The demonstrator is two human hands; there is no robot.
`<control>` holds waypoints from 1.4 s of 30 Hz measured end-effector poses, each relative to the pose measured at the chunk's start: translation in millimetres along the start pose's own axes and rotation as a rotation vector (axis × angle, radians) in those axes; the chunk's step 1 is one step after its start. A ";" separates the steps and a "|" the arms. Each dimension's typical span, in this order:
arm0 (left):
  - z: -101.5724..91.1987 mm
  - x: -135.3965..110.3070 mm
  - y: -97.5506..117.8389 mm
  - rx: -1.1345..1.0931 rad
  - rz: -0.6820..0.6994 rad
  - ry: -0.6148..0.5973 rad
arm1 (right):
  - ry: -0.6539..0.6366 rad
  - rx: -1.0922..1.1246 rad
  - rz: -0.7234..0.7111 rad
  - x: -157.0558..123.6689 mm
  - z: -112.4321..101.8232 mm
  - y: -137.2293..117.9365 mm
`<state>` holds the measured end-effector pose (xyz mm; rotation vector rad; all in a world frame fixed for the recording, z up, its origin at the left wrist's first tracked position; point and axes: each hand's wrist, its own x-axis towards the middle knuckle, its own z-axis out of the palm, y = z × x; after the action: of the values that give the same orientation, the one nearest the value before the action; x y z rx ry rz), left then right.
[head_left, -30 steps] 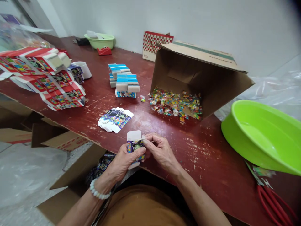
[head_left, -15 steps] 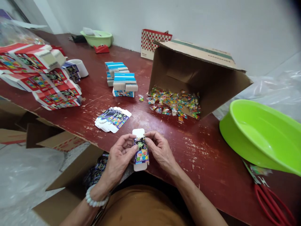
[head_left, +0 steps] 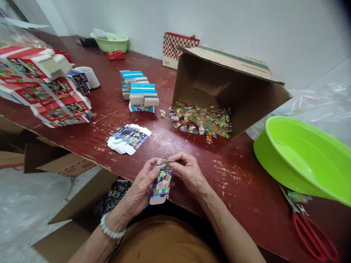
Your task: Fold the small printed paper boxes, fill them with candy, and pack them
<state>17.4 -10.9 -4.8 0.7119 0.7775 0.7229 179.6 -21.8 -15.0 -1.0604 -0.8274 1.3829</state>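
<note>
A small purple printed carton (head_left: 161, 182) stands upright between both hands at the near edge of the red table (head_left: 115, 128). My left hand (head_left: 141, 188) wraps its side and back. My right hand (head_left: 186, 171) pinches the folded-over top flap. A short stack of flat purple cartons (head_left: 128, 138) lies just beyond my hands. A tipped cardboard box (head_left: 227, 87) spills wrapped candies (head_left: 201, 120) onto the table.
A lime green basin (head_left: 304, 157) sits at the right with red scissors (head_left: 312, 233) below it. Blue-topped box stacks (head_left: 139, 93) stand mid-table, red printed packs (head_left: 46, 87) at left. An open carton (head_left: 82, 208) of purple boxes sits beside my lap.
The carton has turned upright in my hands and its white top flap has been folded down from standing open. The view shifted slightly left.
</note>
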 end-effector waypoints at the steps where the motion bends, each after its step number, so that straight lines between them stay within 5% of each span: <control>1: 1.2 -0.6 -1.0 -0.013 -0.065 -0.047 | -0.021 -0.007 -0.005 -1.3 -0.7 0.6; 7: 5.6 3.0 -5.3 0.065 -0.066 -0.002 | -0.085 -0.314 -0.082 -1.7 -5.5 -6.6; 12: 5.7 6.5 -3.8 0.208 -0.041 -0.024 | -0.164 -0.358 0.001 4.1 -7.0 -18.0; 19: -2.7 4.3 -2.1 0.279 -0.012 -0.126 | -0.110 -0.305 0.054 2.2 -10.5 -23.1; 25: -6.7 6.0 0.5 0.260 -0.056 -0.193 | -0.130 -0.335 -0.004 0.5 -11.7 -21.8; 31: -4.4 6.1 -1.3 0.177 -0.068 -0.131 | -0.269 -0.425 -0.147 -5.6 -11.8 -26.6; 35: -0.8 9.3 -5.7 0.152 -0.075 -0.110 | -0.169 -0.650 -0.349 -13.0 -5.1 -16.4; 39: 2.5 16.1 -4.6 0.124 -0.066 -0.064 | -0.163 -0.678 -0.277 -2.2 -14.9 -11.7; 42: 1.2 22.6 2.4 0.109 -0.032 -0.029 | 0.145 -0.794 -0.201 22.7 -52.3 -24.1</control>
<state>29.2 7.7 -10.4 0.8046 0.8043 0.6432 238.2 -2.1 -13.5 -1.5975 -1.3814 0.7869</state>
